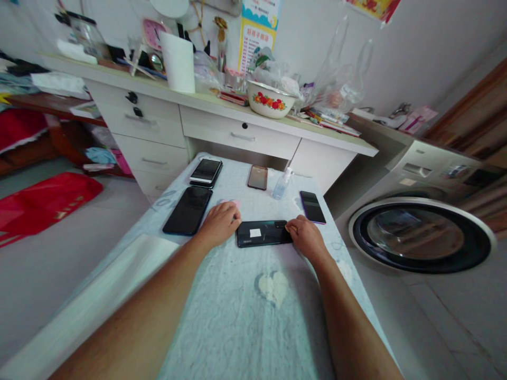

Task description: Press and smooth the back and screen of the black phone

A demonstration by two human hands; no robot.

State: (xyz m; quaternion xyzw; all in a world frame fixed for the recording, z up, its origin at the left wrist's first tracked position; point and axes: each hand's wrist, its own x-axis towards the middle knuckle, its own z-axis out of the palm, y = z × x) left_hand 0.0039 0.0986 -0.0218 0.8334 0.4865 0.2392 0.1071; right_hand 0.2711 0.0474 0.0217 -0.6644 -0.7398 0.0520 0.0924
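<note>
The black smartphone (264,234) lies back up across the middle of the cloth-covered surface (233,327), well in from both side edges. A broad stretch of cloth with a printed heart (273,289) runs between the forearms on the near side. The right hand (307,236) has its fingers closed on the phone's camera end. The left hand (222,222) is curled beside the other end; whether it grips anything cannot be told.

A large dark phone (187,212) lies near the left edge, just in front of a stack of phones (206,173). A purple-edged phone (312,207) sits close to the right edge, with the washing machine (415,232) beyond. Between them, farther back, are a brown phone case or phone (257,178) and a clear spray bottle (282,184), some cloth separating them from the black smartphone.

The smartphone's back carries a white sticker (255,233) and a small brand mark, too tiny to read surely. The wall poster (257,39) bears Chinese characters, its finer lines illegible.

The left hand partly hides something pink (237,202). The right fingers cover part of the camera end, and both forearms are cut off by the lower border.
</note>
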